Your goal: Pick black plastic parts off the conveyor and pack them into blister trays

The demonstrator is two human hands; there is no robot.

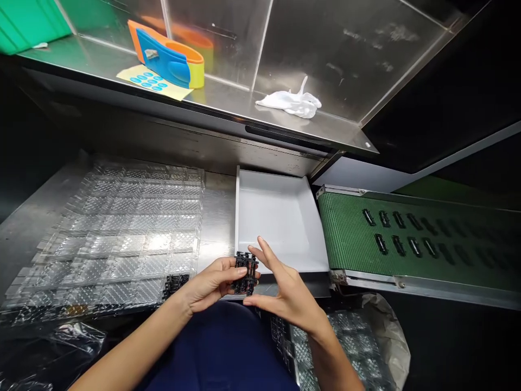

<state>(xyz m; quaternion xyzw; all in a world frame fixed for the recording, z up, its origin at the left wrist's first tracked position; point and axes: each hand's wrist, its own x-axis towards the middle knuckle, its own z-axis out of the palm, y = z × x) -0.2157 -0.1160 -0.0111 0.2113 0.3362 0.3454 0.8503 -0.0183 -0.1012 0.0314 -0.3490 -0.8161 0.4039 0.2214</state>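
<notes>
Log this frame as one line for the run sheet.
Left hand: holds black parts | Right hand: open, beside them | Nearby: white bin, clear trays, green conveyor

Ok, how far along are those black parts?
Looks done: only a small batch of black parts sits at the corner of the clear blister trays. In hand: the left hand grips a cluster of black parts, the right hand open beside it. Left: two rows of black parts on the green conveyor belt.
</notes>
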